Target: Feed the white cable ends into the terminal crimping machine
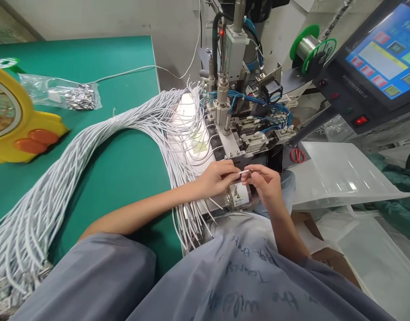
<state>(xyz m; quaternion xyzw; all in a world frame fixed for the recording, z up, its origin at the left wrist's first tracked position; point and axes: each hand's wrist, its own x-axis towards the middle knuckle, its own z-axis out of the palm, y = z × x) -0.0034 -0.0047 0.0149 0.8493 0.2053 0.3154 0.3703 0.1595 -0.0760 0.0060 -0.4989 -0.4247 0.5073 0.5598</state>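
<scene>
My left hand [215,178] pinches a thin white cable [244,171] near its end, between thumb and fingers. The cable's tip points to the right. Curled around that tip are the fingers of my right hand [267,182]; the fine detail there is too small to make out. Both hands are in front of a bench machine [225,109] with metal cylinders and blue air tubes. Left of them, a big bundle of white cables [94,133] runs across the green table mat [125,165], with many loose ends hanging near my left forearm.
A yellow fan-like device [41,133] and a plastic bag of small metal parts [79,97] occupy the table's left. To the right are a solder wire spool [308,47], a lit touch screen [385,53], red-handled scissors [297,155] and a white plastic sheet [345,174].
</scene>
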